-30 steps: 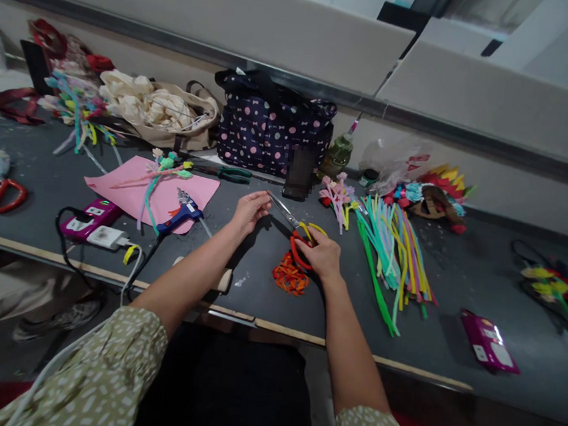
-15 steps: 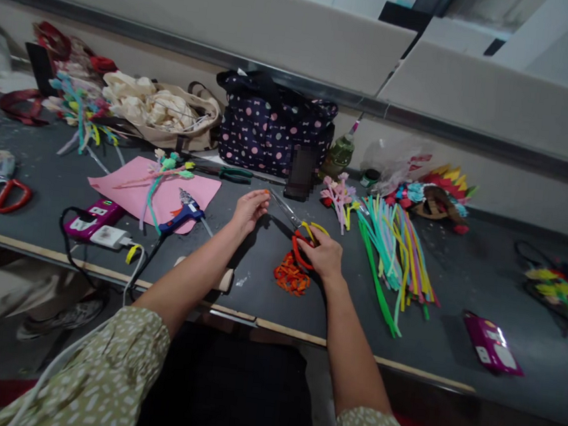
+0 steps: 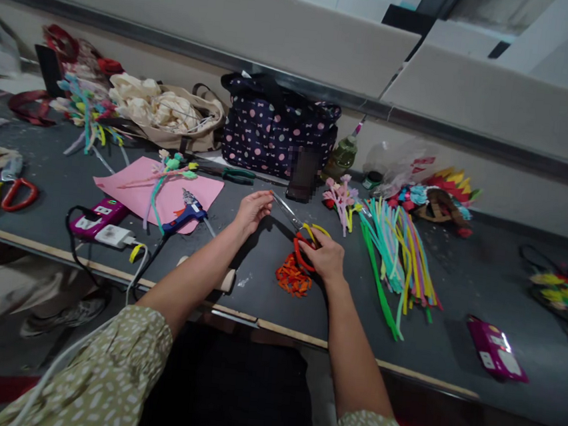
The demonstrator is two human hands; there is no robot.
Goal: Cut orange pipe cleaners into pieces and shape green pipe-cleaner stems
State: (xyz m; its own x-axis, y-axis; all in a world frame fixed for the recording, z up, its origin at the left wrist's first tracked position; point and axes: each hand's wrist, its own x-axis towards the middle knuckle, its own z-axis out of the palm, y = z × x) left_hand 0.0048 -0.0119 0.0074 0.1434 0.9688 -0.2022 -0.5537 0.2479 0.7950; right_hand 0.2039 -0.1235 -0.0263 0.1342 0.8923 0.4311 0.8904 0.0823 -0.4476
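My right hand (image 3: 327, 254) is closed round the red and yellow handles of a pair of scissors (image 3: 291, 215). The blades point up and left, their tips close to the fingers of my left hand (image 3: 255, 209). That hand is pinched on a small orange piece (image 3: 270, 192), mostly covered by the fingers. Below the scissors, on the dark table (image 3: 260, 298), lies a small heap of orange cut pieces (image 3: 293, 275).
Right of my hands lies a bundle of coloured pipe cleaners (image 3: 401, 251). A blue glue gun (image 3: 186, 213) rests on pink paper (image 3: 128, 185), near a purple power strip (image 3: 97, 218). A dotted bag (image 3: 277, 128) and a green bottle (image 3: 344, 155) stand at the back.
The whole view has shifted slightly. Both hands keep nearly the same pose, with the scissors still at my left fingertips.
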